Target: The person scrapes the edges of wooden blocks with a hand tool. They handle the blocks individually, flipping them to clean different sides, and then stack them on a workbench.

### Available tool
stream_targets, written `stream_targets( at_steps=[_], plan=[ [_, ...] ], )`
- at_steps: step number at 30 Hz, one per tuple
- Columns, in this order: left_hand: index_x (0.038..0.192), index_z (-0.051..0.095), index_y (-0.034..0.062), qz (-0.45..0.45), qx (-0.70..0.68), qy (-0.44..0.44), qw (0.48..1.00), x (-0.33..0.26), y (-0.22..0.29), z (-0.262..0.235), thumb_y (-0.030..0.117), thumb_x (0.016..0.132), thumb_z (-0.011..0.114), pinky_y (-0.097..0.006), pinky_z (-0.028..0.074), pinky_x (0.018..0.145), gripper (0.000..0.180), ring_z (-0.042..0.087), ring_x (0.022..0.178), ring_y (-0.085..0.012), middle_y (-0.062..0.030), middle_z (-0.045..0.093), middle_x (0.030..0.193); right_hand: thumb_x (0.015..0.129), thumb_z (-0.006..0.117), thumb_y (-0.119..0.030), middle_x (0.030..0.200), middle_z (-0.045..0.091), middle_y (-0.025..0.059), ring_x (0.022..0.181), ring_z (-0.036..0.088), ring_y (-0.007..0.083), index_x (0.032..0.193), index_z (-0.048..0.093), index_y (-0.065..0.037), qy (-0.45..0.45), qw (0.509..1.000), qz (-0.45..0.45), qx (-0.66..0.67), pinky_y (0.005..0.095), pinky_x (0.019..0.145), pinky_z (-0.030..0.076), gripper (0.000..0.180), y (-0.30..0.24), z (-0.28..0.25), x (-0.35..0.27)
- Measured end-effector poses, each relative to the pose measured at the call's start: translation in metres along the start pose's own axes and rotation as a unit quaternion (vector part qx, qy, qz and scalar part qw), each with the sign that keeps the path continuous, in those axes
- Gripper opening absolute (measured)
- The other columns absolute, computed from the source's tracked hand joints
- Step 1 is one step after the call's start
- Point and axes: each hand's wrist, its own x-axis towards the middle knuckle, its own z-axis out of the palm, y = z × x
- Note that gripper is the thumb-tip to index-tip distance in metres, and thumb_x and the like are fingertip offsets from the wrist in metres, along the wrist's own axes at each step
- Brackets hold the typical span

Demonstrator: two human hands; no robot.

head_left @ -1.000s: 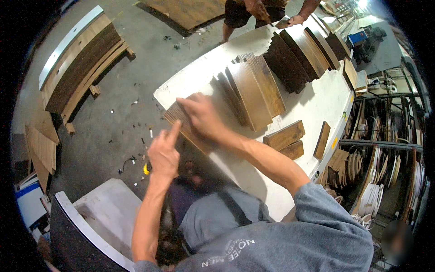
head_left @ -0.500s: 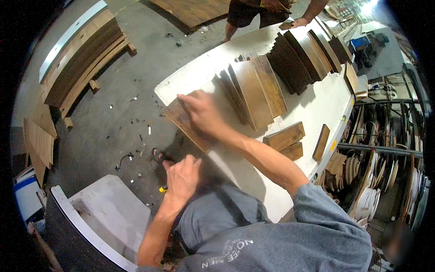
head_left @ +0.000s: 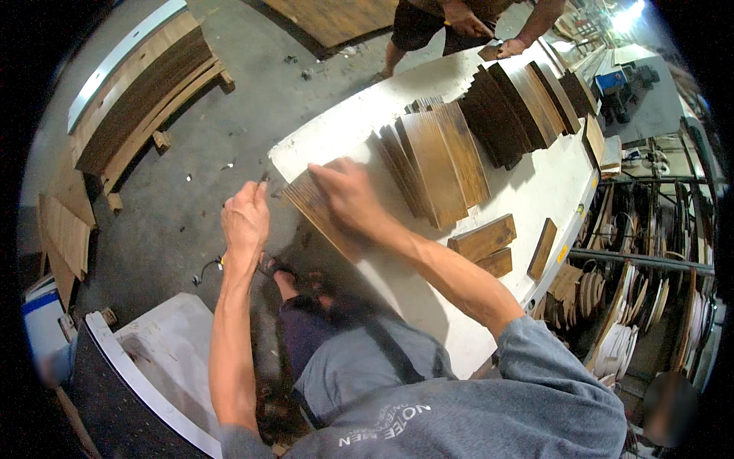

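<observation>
A bundle of brown wooden slats (head_left: 325,222) lies at the table's left edge, their ends side by side. Over its far end rests my right hand (head_left: 350,197), slightly blurred, fingers curled against the slats. My left hand (head_left: 246,218) is raised above the floor, left of the bundle, with fingers closed. A small dark tip shows by those fingers, but its kind cannot be made out. Right of my right hand stands a row of brown boards (head_left: 436,168) on the white table (head_left: 405,287).
Darker boards (head_left: 497,115) stand farther along the table. Short wood pieces (head_left: 483,237) lie nearer. At the far end a co-worker's hands (head_left: 508,47) hold a small wood piece. Curved panels (head_left: 145,92) rest on the floor at left; racks (head_left: 634,252) line the right.
My left hand has moved away from my body and to the left, out over the floor. My right hand remains on the slats. The co-worker's hands have come more into view.
</observation>
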Motion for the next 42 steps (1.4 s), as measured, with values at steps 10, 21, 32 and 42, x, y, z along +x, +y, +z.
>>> stream_targets(
  at_steps=[10, 21, 32, 42],
  plan=[
    [0.148, 0.063, 0.0265, 0.117, -0.042, 0.067, 0.99, -0.061, 0.024, 0.025, 0.006, 0.098, 0.06, -0.047, 0.054, 0.071, 0.054, 0.066, 0.078, -0.0377, -0.017, 0.064, 0.087, 0.095, 0.061, -0.002, 0.103, 0.065, 0.0176, 0.096, 0.061, 0.0357, 0.128, 0.072, -0.007, 0.011, 1.0, -0.005, 0.011, 0.046, 0.084, 0.048, 0.036, -0.004, -0.004, -0.004],
    [0.147, 0.064, 0.0237, 0.204, -0.067, -0.009, 0.977, -0.173, 0.041, 0.054, 0.013, 0.098, 0.06, -0.056, 0.053, 0.077, 0.05, 0.068, 0.079, -0.0249, -0.0075, 0.066, 0.086, 0.094, 0.06, -0.002, 0.106, 0.064, 0.0199, 0.103, 0.059, 0.0382, 0.129, 0.073, -0.008, -0.015, 1.0, 0.022, 0.0, 0.0468, 0.093, 0.047, 0.038, -0.004, -0.001, -0.003],
    [0.146, 0.065, 0.0125, 0.128, -0.231, 0.125, 0.956, -0.058, 0.011, 0.063, 0.008, 0.104, 0.058, -0.038, 0.052, 0.066, 0.042, 0.064, 0.071, -0.0269, -0.0182, 0.072, 0.095, 0.095, 0.062, -0.002, 0.099, 0.066, 0.0174, 0.092, 0.062, 0.035, 0.126, 0.074, -0.007, -0.002, 1.0, -0.003, 0.009, 0.0445, 0.082, 0.049, 0.034, -0.002, 0.0, -0.001],
    [0.15, 0.06, 0.0162, 0.138, -0.215, 0.001, 0.967, -0.239, 0.05, 0.084, 0.011, 0.099, 0.069, -0.036, 0.054, 0.06, 0.052, 0.065, 0.068, -0.0248, -0.0102, 0.067, 0.08, 0.094, 0.058, 0.001, 0.105, 0.065, 0.0199, 0.097, 0.061, 0.0362, 0.13, 0.072, -0.005, -0.003, 1.0, -0.01, -0.012, 0.0451, 0.087, 0.05, 0.039, 0.005, 0.004, -0.002]
  ],
)
